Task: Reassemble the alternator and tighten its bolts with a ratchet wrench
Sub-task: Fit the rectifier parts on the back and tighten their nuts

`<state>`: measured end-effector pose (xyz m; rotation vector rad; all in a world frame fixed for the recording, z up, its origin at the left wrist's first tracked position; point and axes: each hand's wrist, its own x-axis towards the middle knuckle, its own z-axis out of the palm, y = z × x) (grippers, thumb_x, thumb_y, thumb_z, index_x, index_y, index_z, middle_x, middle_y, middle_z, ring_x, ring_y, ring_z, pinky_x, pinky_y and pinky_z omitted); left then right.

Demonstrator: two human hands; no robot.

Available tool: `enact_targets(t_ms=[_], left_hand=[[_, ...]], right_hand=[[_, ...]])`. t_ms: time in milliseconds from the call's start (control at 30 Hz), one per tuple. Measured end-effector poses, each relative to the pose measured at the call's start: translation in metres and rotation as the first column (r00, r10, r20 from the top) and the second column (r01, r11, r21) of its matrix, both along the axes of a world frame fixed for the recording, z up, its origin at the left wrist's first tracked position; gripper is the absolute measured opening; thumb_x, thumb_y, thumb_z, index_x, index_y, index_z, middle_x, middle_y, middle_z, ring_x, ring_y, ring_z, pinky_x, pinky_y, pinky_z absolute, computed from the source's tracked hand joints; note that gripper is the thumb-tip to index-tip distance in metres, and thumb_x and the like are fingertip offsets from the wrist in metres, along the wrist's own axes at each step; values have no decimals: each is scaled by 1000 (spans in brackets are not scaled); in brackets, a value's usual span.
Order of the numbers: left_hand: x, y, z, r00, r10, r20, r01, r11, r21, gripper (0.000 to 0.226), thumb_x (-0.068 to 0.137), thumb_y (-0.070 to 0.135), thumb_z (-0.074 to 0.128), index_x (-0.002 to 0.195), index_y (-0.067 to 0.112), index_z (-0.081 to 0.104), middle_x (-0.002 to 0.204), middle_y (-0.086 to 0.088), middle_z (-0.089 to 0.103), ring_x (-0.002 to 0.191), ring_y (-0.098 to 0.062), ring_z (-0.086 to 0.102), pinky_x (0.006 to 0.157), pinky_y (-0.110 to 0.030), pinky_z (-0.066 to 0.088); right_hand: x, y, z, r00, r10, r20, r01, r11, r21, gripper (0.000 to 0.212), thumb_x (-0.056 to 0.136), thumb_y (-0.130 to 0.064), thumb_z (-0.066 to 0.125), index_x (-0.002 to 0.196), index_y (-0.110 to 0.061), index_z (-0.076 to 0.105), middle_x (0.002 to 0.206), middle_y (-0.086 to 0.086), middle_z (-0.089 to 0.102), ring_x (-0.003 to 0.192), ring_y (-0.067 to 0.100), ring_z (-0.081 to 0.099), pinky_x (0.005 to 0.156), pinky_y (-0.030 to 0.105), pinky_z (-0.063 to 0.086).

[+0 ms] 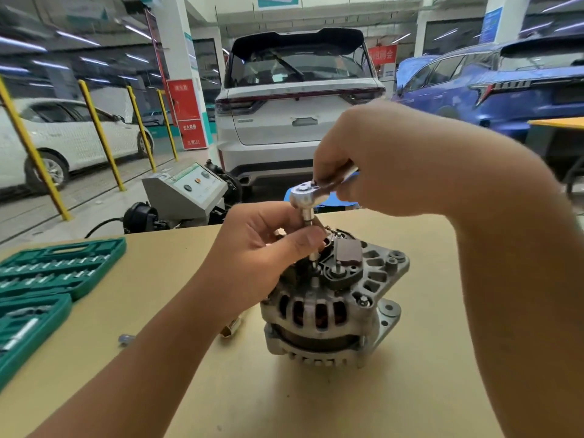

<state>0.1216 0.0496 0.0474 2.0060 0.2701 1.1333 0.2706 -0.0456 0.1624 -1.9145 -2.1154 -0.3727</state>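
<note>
Nearest me, my left hand (268,245) pinches the socket extension (309,224), steadying it over a bolt on the alternator (335,308), which stands mid-worktop (158,311). My right hand (363,162) grips the ratchet wrench (305,196) handle. I judge the alternator heavy, rigid cast metal; its black plastic cover looks fragile, so I'd brace the ribbed housing.

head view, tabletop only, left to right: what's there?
green socket case → small loose socket → brass-coloured part → alternator, with the left hand steadying the ratchet wrench that the right hand holds above it.
</note>
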Motion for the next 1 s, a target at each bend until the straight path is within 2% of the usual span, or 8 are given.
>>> enact_targets(t_ms=[67, 200, 300, 400, 500, 600, 800, 1000], left_hand=[[2, -1, -3, 999, 39, 7, -39, 999, -14, 13, 87, 26, 73, 86, 15, 80, 78, -15, 72, 76, -47, 61, 67, -51, 52], [8, -7, -6, 993, 115, 34, -116, 993, 18, 15, 88, 33, 75, 81, 20, 80, 71, -5, 72, 65, -23, 65, 61, -27, 53], [4, -4, -4, 997, 82, 9, -83, 997, 3, 12, 87, 28, 74, 85, 19, 81, 78, -9, 75, 78, -42, 67, 75, -49, 58], [6, -3, -6, 995, 97, 23, -97, 995, -11, 9, 87, 29, 75, 87, 22, 81, 80, -6, 76, 81, -39, 69, 83, -61, 57], [10, -7, -9, 991, 115, 76, -114, 993, -8, 8, 84, 31, 78, 91, 27, 80, 81, -3, 77, 80, -30, 74, 82, -51, 62], [7, -5, -7, 997, 49, 52, -48, 999, -18, 6, 87, 23, 75, 91, 26, 78, 83, -2, 77, 84, -34, 74, 83, -48, 60], [15, -7, -11, 987, 132, 88, -130, 991, -35, 10, 89, 32, 74, 90, 24, 79, 78, -2, 77, 74, -23, 73, 72, -27, 59], [7, -4, -10, 995, 46, 86, -42, 998, -51, 6, 89, 23, 74, 88, 21, 79, 81, -5, 77, 81, -46, 69, 75, -48, 59]], right_hand=[[4, -4, 0, 1000, 10, -15, -10, 1000, 10, 22, 83, -16, 76, 75, -35, 67, 72, -15, 60, 72, 11, 59, 64, 30, 51], [8, -16, 3, 999, 32, -24, -33, 999, -13, 15, 76, -37, 85, 87, -37, 75, 68, -19, 60, 65, -2, 55, 55, 23, 40], [13, -9, 3, 998, 7, -69, -7, 1000, 2, 18, 85, -23, 78, 93, -39, 76, 77, -18, 64, 71, 2, 56, 60, 25, 45], [12, -7, -1, 999, -12, -53, 12, 1000, -3, 3, 85, -31, 78, 87, -32, 76, 71, -14, 62, 67, 8, 57, 58, 28, 46], [17, -19, 4, 1000, -19, -24, 19, 999, -30, 14, 78, -44, 81, 78, -39, 68, 64, -15, 63, 59, 2, 57, 53, 22, 36], [25, -21, 6, 990, -20, -139, 15, 999, -39, 13, 85, -34, 78, 93, -44, 75, 69, -28, 64, 62, -10, 57, 52, 18, 36], [20, -27, 5, 998, -11, -54, 11, 1000, -11, 16, 75, -52, 76, 83, -40, 72, 66, -15, 65, 60, 2, 59, 55, 22, 37], [18, -19, 5, 991, 65, -114, -64, 998, 5, 22, 88, -23, 76, 99, -41, 76, 79, -21, 65, 75, -2, 59, 66, 18, 43]])
